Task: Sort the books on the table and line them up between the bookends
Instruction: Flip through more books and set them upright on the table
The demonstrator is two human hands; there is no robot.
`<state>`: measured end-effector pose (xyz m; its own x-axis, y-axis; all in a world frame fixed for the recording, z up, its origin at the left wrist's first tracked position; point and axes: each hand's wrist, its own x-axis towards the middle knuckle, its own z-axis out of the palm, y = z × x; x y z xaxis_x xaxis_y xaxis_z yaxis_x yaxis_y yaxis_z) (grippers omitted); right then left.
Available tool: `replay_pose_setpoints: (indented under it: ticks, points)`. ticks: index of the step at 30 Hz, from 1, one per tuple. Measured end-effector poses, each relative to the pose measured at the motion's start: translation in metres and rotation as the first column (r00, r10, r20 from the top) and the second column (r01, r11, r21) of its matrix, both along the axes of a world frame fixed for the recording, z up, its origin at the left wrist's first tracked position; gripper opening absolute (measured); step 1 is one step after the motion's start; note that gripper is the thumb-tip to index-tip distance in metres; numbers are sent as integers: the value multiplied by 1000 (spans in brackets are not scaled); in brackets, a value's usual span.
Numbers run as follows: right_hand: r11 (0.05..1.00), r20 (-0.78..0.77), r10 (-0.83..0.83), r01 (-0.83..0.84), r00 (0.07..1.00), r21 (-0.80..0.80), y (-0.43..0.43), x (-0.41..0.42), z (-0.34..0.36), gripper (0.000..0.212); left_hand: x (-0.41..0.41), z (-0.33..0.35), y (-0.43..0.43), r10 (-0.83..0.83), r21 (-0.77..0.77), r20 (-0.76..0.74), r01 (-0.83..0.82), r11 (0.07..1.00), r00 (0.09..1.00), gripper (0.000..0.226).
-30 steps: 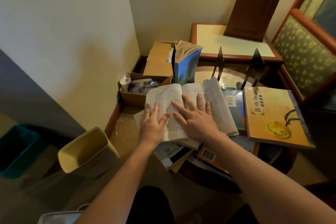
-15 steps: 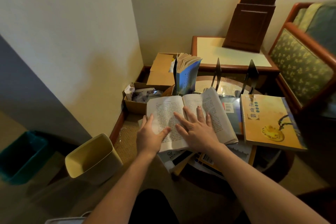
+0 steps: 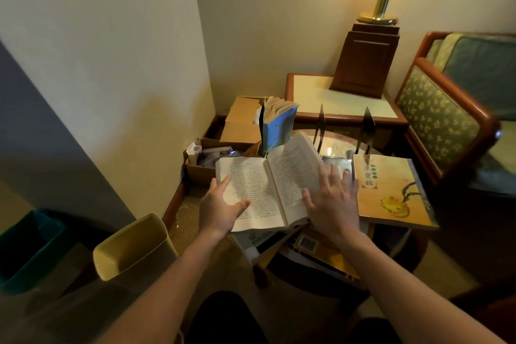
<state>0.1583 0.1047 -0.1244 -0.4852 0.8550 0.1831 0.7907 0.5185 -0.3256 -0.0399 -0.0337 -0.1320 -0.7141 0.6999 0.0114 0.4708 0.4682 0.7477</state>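
An open book lies on top of a pile of books on the round table. My left hand is at its left edge, thumb on the left page and fingers straight. My right hand is at its right edge with fingers spread and the thumb on the right page, which is raised. A yellow book lies flat to the right, and a dark book shows beneath. A blue book stands upright with fanned pages. Two dark bookends stand behind.
Cardboard boxes sit on the floor to the left of the table. A yellow bin and a teal bin stand at lower left. A side table with a lamp base and an armchair are behind and to the right.
Both hands slid from the middle of the pages out to the book's left and right edges. The right half of the book has lifted. The view tilted upward.
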Motion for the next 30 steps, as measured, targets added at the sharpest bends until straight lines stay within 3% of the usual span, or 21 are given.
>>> replay_pose_setpoints:
  ticks: [3, 12, 16, 19, 22, 24, 28, 30]
  points:
    - [995, -121, -30, 19, 992, -94, 0, 8, 10, 78, 3, 6, -1, 2, -7, -6, -2, 1000, 1000, 81]
    - [991, -262, 133, -137, 956, 2, -13, 5, 35, 51, 4, 18, 2, -1, -7, 1, 1, 1000, 1000, 83]
    - [966, -342, 198, -242, 919, -90, -23, -2, 47, 57, 1, 18, 3, 13, 68, 106, -21, 997, 994, 90]
    - [918, -358, 266, -348, 895, -188, -30, -9, 55, 65, -1, 19, 3, 7, 121, 161, -26, 992, 987, 81]
    - [849, -258, 384, -449, 887, -280, -38, -18, 53, 81, -4, 21, 3, 64, 170, 272, -114, 979, 960, 52]
    - [814, -181, 429, -465, 885, -347, -42, -24, 48, 85, -7, 27, 5, 111, 160, 384, -185, 970, 917, 48]
    - [817, -78, 463, -459, 883, -350, -41, -35, 34, 60, -11, 26, 7, -8, 143, 453, -64, 988, 891, 38]
    - [836, 26, 490, -462, 871, -296, -36, -39, 27, 52, -12, 14, 7, -60, 119, 435, 8, 993, 899, 46]
